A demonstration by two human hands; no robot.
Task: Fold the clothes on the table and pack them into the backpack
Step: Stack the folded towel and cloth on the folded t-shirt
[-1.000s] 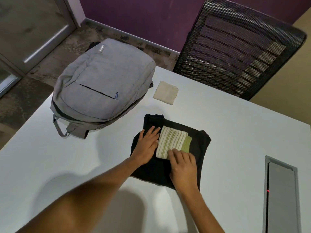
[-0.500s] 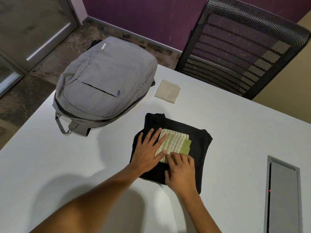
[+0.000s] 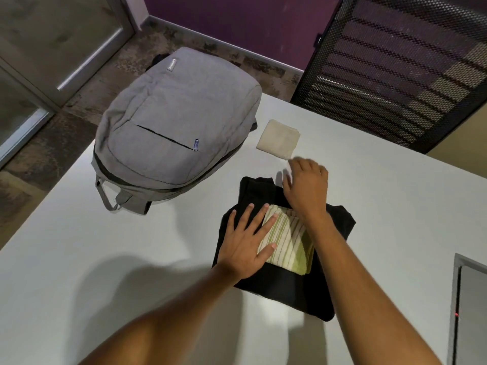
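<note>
Our left hand (image 3: 245,243) presses flat, fingers spread, on the soft green-striped folded cloth (image 3: 286,246); our right hand (image 3: 307,185), fingers loosely open and empty, nears the light beige folded cloth (image 3: 278,138); pinch its edge.

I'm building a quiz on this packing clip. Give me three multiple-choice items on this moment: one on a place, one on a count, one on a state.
1. Where does the striped green cloth lie?
A. on the folded black garment
B. on the backpack
C. on the chair

2. How many folded cloth items are on the table?
A. one
B. three
C. five

3. What is the state of the backpack's front pocket zip?
A. shut
B. wide open
C. torn off

Answers:
1. A: the striped cloth sits on the black garment, with the left hand flat across both.
2. B: the black garment, the striped cloth and the beige cloth beyond the right hand.
3. A: the zip line shows closed, with its pull at the end.
</note>
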